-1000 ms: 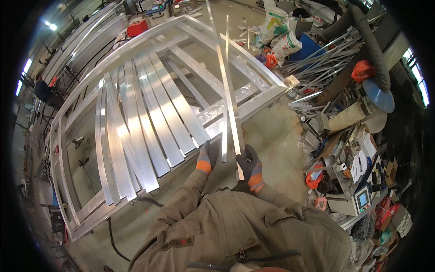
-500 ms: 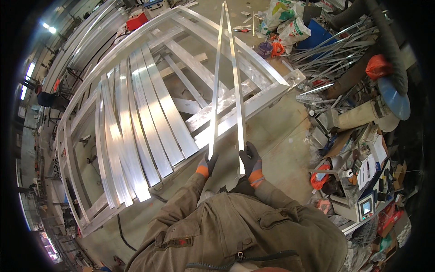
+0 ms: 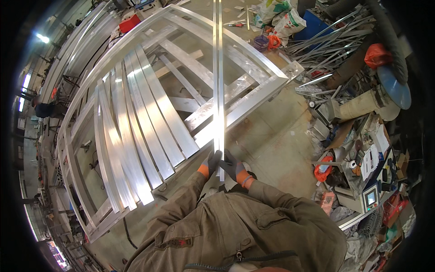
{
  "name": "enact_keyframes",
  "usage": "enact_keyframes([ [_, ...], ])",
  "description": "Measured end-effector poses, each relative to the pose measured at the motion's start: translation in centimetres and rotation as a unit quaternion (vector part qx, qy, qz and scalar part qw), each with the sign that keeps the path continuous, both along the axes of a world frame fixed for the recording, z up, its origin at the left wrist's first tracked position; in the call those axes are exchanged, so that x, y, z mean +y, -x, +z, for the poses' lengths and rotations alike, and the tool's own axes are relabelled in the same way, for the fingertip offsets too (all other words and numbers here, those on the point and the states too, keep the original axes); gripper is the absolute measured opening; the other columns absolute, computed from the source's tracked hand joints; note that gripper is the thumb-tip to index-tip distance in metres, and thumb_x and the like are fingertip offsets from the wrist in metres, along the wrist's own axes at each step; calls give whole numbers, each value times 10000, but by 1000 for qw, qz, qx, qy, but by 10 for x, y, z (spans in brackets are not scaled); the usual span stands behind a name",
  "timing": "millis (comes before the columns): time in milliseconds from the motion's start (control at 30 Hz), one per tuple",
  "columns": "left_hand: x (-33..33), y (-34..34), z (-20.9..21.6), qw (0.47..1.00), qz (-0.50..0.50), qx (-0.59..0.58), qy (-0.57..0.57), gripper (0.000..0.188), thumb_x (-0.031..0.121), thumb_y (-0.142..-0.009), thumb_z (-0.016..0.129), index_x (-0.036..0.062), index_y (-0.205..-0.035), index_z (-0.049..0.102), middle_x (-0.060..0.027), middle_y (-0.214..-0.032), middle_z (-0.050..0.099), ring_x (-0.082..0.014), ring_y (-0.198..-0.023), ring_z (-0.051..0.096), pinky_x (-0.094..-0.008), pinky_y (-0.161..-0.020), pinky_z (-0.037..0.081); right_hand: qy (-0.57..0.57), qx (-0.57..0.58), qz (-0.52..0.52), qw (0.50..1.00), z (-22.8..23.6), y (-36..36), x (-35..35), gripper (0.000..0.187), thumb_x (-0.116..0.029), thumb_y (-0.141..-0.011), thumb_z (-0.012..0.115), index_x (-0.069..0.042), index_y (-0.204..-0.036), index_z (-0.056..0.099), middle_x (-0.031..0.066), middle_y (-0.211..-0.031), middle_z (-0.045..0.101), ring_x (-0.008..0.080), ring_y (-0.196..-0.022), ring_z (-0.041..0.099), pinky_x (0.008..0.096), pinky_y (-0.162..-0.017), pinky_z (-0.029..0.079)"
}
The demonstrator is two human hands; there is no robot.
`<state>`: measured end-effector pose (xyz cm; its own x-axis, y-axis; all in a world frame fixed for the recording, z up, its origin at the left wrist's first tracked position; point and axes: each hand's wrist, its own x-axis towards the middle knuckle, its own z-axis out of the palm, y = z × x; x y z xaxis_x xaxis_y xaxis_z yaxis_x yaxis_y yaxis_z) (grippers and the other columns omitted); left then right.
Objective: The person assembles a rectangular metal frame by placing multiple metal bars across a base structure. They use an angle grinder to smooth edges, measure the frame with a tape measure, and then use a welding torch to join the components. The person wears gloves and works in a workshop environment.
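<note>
You have both gloved hands, your left hand (image 3: 211, 163) and your right hand (image 3: 234, 167), clenched side by side around the near ends of two long, thin, shiny aluminium strips (image 3: 217, 72), which you hold pressed together as a pair. They run straight away from you, over the big silver aluminium frame (image 3: 253, 97) with its fan of flat slats (image 3: 136, 136) to your left. By the look of it you're squaring the pair up; next you need steady, level ends.
</note>
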<state>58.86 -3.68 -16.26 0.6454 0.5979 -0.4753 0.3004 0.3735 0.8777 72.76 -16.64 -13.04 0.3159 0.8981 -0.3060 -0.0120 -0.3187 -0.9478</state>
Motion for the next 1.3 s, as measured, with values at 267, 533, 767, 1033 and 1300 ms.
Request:
enact_keyframes([
  [267, 8, -11, 15, 995, -55, 71, 40, 611, 514, -1035, 647, 48, -1426, 594, -83, -1152, 727, -216, -979, 702, -403, -860, 578, -34, 2, 33, 999, 38, -17, -2, 602, -284, -1007, 744, -21, -1504, 529, 178, -1266, 695, 240, -1140, 691, 387, -978, 557],
  [533, -7, -70, 118, 913, -10, 367, -176, 950, 725, -804, 756, 9, -1413, 613, -276, -1171, 757, -435, -1117, 731, -508, -946, 562, -117, 16, 95, 988, 24, -37, -15, 531, -235, -1008, 739, -44, -1474, 569, 166, -1334, 664, 234, -1246, 635, 383, -1049, 527],
  [767, -15, -76, 120, 884, 21, 431, -182, 780, 665, -930, 691, 12, -1350, 616, -267, -1237, 735, -463, -1149, 713, -540, -978, 564, -14, 36, 95, 995, -29, -89, -6, 339, -28, -1106, 538, -11, -1431, 633, 96, -1416, 671, 180, -1254, 630, 348, -1084, 507],
  [1033, -37, -11, 155, 896, 69, 392, -196, 599, 514, -980, 673, 63, -1366, 593, -225, -1281, 723, -430, -1200, 683, -514, -1028, 525, 113, 194, 32, 974, -14, -152, 96, 723, -666, -1049, 556, -68, -1451, 614, 125, -1360, 703, 271, -1237, 673, 448, -1018, 534],
  [1300, -156, 104, 142, 899, 59, 367, -230, 450, 436, -997, 668, 74, -1260, 612, -195, -1132, 761, -411, -1050, 733, -507, -926, 552, 104, 296, -29, 949, 37, -162, 141, 971, -796, -935, 620, -53, -1534, 443, 245, -1590, 489, 403, -1446, 508, 560, -1121, 478],
])
